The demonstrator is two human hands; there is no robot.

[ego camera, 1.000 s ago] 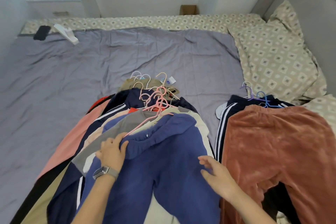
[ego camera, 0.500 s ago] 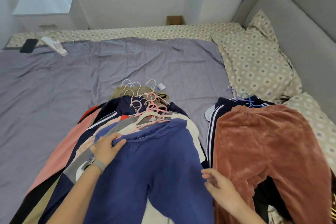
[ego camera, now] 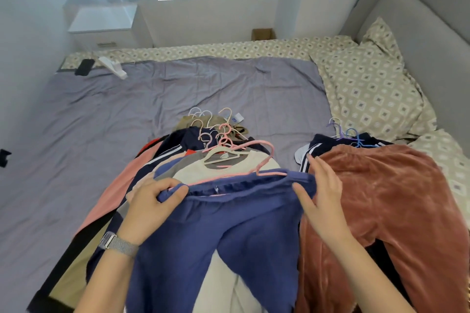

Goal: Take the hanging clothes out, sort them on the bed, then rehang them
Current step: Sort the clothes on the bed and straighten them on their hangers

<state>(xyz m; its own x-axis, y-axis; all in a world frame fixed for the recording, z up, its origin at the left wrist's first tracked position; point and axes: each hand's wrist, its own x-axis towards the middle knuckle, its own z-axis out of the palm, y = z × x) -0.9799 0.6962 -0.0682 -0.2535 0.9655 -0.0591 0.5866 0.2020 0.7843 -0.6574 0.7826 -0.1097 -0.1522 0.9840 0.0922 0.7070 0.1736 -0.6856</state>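
Blue sweatpants (ego camera: 229, 231) on a pink hanger (ego camera: 264, 160) are lifted above a pile of hangered clothes (ego camera: 162, 160) at the bed's near middle. My left hand (ego camera: 152, 203) grips the left end of the waistband. My right hand (ego camera: 319, 195) holds the right end, thumb under the cloth and fingers spread behind it. A cream top (ego camera: 229, 170) on a white hanger lies just beneath. To the right sits a second pile topped by rust velvet trousers (ego camera: 386, 201), with purple and blue hangers (ego camera: 351, 134) at its far end.
A grey-purple sheet (ego camera: 152, 99) covers the bed. A patterned pillow (ego camera: 368, 84) and the headboard (ego camera: 419, 33) are on the right. A black phone (ego camera: 85, 66) and a white object (ego camera: 112, 67) lie at the far left edge. A white nightstand (ego camera: 104, 25) stands beyond.
Both hands have raised the blue sweatpants by the waistband, baring the cream top below. My right hand moved up from the pant leg to the waistband's right end. The camera has tilted up.
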